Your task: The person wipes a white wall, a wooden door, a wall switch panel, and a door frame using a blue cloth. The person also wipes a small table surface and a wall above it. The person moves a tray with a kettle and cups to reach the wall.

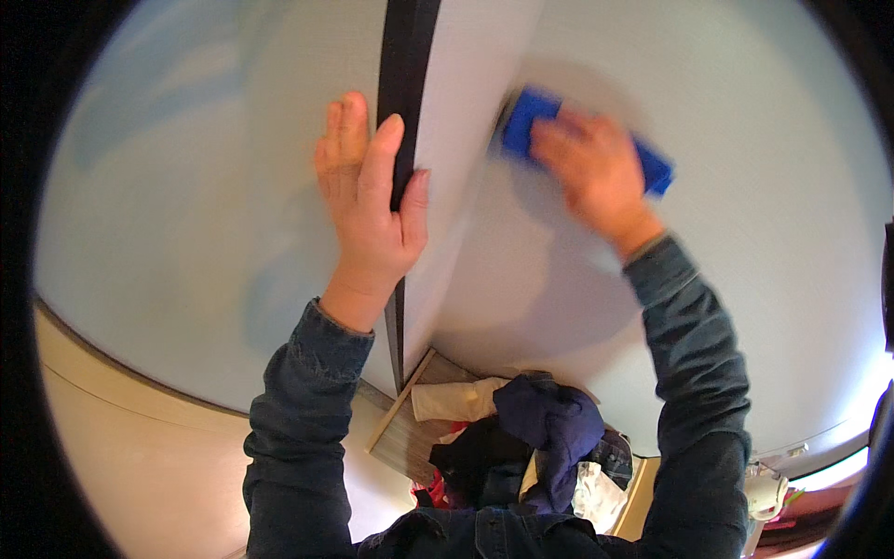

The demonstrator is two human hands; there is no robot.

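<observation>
My left hand (pixel 372 200) is wrapped round the black front edge (pixel 406 74) of an upright pale panel. Its thumb lies on the right face, and the other fingers rest along the edge and the left face. To the right, my right hand (pixel 596 172) presses a folded blue cloth (pixel 652 168) against the pale wall surface (pixel 745 158). Slight blur covers that hand and the cloth. The cloth is flat with fairly straight sides; part of it is hidden under my palm.
Below my arms, a heap of clothes (pixel 549 419) in navy, black and white lies on a wooden shelf or drawer (pixel 410 436). A cream ledge (pixel 140 401) runs along the lower left. At the lower right are a white object (pixel 765 496) and a bright light (pixel 866 401).
</observation>
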